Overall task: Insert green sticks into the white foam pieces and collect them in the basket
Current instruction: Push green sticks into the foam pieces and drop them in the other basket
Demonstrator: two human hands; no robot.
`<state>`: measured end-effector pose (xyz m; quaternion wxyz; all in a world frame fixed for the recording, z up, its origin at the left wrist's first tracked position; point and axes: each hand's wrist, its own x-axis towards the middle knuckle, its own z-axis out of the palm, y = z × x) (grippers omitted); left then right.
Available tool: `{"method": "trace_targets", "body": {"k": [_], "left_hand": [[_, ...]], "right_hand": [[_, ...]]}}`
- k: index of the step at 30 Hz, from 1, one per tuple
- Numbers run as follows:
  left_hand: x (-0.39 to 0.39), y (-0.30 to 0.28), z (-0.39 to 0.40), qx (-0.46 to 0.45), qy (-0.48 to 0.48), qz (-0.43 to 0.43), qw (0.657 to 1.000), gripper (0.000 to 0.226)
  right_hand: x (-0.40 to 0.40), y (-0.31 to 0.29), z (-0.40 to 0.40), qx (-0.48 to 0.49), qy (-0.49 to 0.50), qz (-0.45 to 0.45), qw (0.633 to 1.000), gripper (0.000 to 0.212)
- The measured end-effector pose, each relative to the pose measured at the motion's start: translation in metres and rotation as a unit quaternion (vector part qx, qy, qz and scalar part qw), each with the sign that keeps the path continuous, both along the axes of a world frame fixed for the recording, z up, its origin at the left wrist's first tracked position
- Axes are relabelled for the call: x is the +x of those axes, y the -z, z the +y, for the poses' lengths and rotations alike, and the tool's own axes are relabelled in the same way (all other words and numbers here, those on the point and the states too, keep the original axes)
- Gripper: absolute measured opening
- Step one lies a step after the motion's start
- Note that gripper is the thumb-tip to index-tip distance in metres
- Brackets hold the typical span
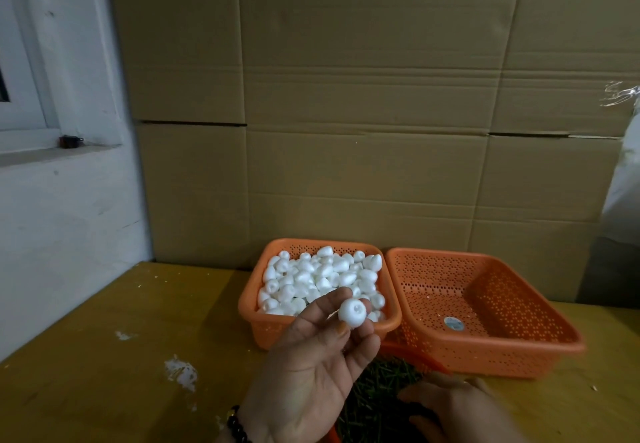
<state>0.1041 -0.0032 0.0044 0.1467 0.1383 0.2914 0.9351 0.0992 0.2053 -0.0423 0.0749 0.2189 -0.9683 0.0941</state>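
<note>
My left hand (311,370) is raised palm-up and pinches a round white foam piece (352,311) between thumb and fingertips, in front of an orange basket (252,307) heaped with white foam pieces (322,276). A second orange basket (485,349) to its right holds none of them, only a round sticker on its floor. My right hand (460,411) is low at the bottom edge, reaching down into a dark pile of green sticks (377,394). Whether its fingers hold a stick is hidden.
The baskets stand on a yellow table (121,356) flecked with white foam crumbs (180,373). Behind them rises a wall of cardboard boxes (346,113). A white wall with a window sill (52,151) is on the left. A plastic bag (623,165) hangs at the right edge.
</note>
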Motion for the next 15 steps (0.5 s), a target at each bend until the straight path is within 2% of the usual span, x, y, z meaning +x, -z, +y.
{"method": "trace_targets", "body": {"k": [7, 11, 15], "left_hand": [[0.001, -0.002, 0.0, 0.011, 0.001, -0.024, 1.0, 0.058], [0.002, -0.001, 0.003, -0.003, -0.004, -0.021, 1.0, 0.019], [0.0, 0.001, 0.005, -0.01, -0.016, -0.04, 0.999, 0.025]], "right_hand": [[0.002, -0.008, -0.006, -0.013, 0.001, 0.006, 1.0, 0.028], [0.006, -0.014, -0.006, -0.029, 0.009, -0.012, 0.999, 0.024], [0.005, -0.019, -0.001, -0.11, 0.038, -0.042, 0.992, 0.006]]}}
